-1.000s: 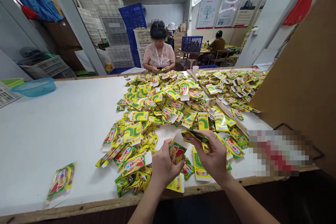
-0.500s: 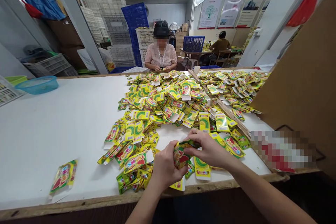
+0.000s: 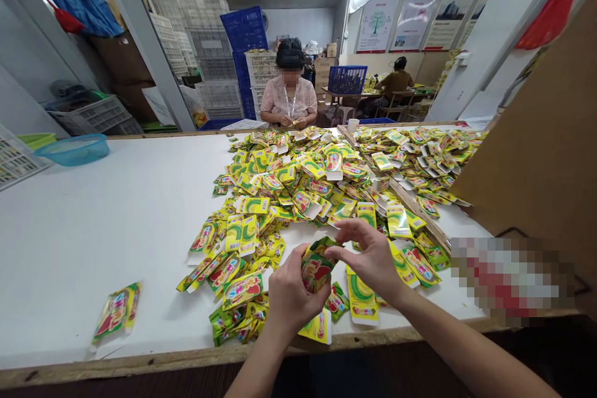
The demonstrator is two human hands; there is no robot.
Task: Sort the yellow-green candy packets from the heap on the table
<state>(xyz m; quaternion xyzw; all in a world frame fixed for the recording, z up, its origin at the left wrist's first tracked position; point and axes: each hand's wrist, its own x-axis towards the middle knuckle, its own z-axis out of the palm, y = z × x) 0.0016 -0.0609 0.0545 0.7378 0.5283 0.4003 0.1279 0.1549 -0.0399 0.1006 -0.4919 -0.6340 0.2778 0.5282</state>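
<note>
The white table (image 3: 153, 211) extends beneath both hands, the pile of yellow packs (image 3: 305, 186) lies beyond them, the left hand (image 3: 295, 289) clamps, and the right hand (image 3: 370, 261) touches at the top edge (pinch not determinable), the printed pack (image 3: 316, 270) between them, above the green sachet (image 3: 336, 301).

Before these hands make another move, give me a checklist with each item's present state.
1. Left hand has a grip on the small box: ok, fingers and thumb wrap it.
2. Right hand at the box's upper end: ok, thumb and fingertips are there.
3. Contents' depth in the box: cannot tell, the inside is hidden.
4. No loose things close to the hands: not ok, a green packet and a yellow carton lie right by them.
5. Lone box apart from the heap: ok, it lies off to the left.
</note>
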